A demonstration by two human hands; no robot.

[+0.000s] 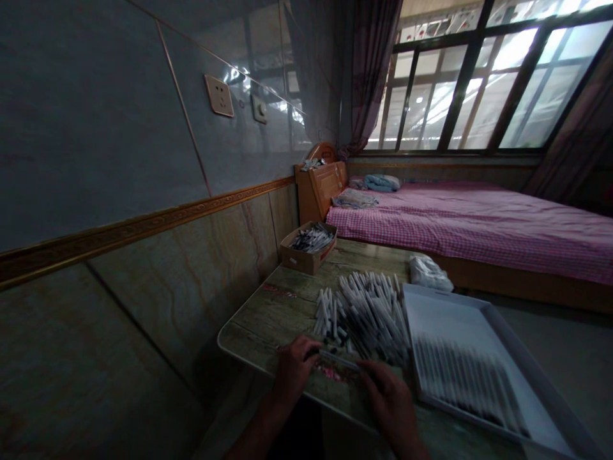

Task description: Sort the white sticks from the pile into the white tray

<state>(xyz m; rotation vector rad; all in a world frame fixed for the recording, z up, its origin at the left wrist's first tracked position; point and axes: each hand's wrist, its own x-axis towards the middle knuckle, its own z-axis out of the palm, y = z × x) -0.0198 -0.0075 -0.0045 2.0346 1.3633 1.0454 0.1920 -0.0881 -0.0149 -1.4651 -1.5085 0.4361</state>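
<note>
A slim pen (pixel 339 360) spans the gap between my two hands, low over the near edge of the table. My left hand (pixel 297 361) pinches one end, where a dark part shows. The other end sits in the closed fingers of my right hand (pixel 387 393). Just beyond lies a large heap of white pens (pixel 371 310), with a smaller bunch (pixel 326 313) at its left. To the right, a white tray (pixel 514 345) holds a row of similar pens (pixel 467 380) laid side by side. Dim light blurs the pen's details.
A cardboard box (pixel 306 259) full of dark and white pen parts stands at the table's far left corner, near the wall. A clear plastic bag (pixel 430 273) lies behind the tray. Past the patterned table (pixel 268 319) is a bed (pixel 460 217) with a pink checked sheet.
</note>
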